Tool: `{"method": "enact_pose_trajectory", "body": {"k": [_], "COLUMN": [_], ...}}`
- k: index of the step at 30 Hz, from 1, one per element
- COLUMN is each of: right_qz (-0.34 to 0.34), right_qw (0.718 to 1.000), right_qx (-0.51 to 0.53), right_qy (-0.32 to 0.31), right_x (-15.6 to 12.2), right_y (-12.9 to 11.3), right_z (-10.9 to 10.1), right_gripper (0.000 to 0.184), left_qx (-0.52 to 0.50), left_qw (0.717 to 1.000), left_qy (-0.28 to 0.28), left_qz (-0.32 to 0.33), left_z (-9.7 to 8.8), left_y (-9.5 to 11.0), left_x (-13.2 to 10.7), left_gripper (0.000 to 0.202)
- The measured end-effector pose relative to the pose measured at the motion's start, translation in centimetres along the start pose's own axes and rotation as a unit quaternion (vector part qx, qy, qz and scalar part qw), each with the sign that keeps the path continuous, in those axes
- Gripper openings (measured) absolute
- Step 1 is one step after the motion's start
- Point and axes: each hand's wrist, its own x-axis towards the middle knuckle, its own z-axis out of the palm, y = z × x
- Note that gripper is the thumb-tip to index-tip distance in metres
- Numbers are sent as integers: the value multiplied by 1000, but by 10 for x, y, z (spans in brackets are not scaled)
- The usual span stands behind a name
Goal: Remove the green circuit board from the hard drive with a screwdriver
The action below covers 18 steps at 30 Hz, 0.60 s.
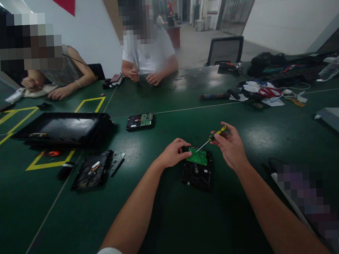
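Hard drive (196, 175) at risk from a skidding tip

Your right hand (230, 144) holds the screwdriver (222, 129) slanted onto the green circuit board (198, 158); at that angle it could slip and scratch. Your left hand (175, 153) is at the board's edge, though whether it grips is hard to tell. Loosely steadied, the drive could slide on the counter (174, 217).

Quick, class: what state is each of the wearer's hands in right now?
Left hand: touching a corner of the hard drive; firm grip cannot be told.
Right hand: holding the screwdriver, tip at the green board.
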Motion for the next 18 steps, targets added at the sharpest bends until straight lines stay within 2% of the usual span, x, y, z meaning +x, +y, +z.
{"method": "enact_pose_trajectory", "body": {"k": [3,7,13,18], "right_qz": [-69,-153,-144,-141], "right_qw": [991,962,926,909], "right_qx": [-105,-218,-323,-344], "right_qy": [-45,-61,-133,-188], "right_x": [8,16,12,6], "right_y": [-16,-41,-58,-59], "right_z": [19,37,42,43], "right_gripper": [62,52,40,37], "left_qx": [9,3,2,3], "left_qw": [1000,1000,1000,1000], "left_qy": [7,17,17,21], "left_qz": [0,6,11,13], "left_z": [0,2,2,3], "left_y": [1,1,1,1], "left_x": [-1,-1,-1,0], "left_gripper": [42,41,39,38]}}
